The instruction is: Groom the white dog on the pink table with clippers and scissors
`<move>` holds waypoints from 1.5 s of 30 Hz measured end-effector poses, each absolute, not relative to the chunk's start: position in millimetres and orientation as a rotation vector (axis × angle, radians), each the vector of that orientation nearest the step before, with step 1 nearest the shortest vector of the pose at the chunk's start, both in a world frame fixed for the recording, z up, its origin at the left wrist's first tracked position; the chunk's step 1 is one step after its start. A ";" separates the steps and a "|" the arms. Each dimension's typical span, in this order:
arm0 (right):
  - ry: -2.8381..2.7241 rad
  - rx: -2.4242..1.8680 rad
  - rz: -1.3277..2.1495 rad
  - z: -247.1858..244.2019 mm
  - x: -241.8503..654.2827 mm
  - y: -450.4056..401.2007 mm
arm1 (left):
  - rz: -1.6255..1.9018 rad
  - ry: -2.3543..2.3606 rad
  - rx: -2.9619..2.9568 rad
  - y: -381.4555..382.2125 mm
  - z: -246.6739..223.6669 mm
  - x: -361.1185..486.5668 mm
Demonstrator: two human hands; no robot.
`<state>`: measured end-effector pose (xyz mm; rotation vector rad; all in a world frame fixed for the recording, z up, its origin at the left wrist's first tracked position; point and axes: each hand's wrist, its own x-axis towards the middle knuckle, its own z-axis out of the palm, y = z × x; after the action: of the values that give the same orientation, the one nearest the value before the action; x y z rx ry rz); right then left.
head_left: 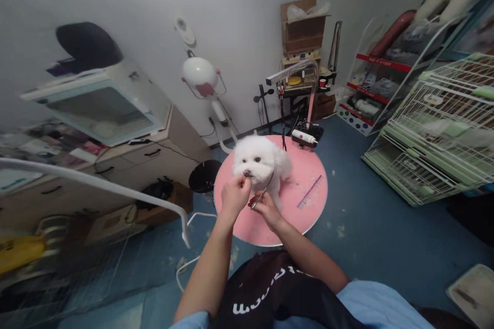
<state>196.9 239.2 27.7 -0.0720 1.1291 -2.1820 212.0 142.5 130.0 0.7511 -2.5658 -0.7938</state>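
Note:
A fluffy white dog point(258, 157) sits on a round pink table point(254, 226), facing me. My left hand point(236, 194) is closed at the dog's muzzle, just below its nose, with the fingertips pinched on what looks like fur at the chin. My right hand point(266, 207) holds metal scissors point(259, 198) beside the dog's chest, their blades pointing up toward the side of its face. On the table's right part lies a purple comb point(309, 191) among loose white fur.
A grooming arm point(312, 92) rises at the table's back edge, near a white bottle point(304, 136). Wire cages point(436, 133) stand on the right, drawers point(135, 159) on the left. A white dryer point(199, 73) stands behind the table; a white curved bar point(116, 185) crosses the left foreground.

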 end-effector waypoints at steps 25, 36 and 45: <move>1.337 -0.287 -1.965 25.0 154.5 284.3 | -0.953 -2.295 0.827 171.9 113.5 211.2; 1.400 -0.282 -1.932 19.8 147.4 291.3 | -1.017 -2.180 0.860 179.4 108.2 211.9; 1.457 -0.289 -1.993 13.4 157.8 293.4 | -1.080 -2.125 0.842 179.0 105.8 210.0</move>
<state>157.8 293.4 13.4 -0.2889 1.4570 -1.9926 210.0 179.0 105.8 0.8418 -2.1248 -1.0804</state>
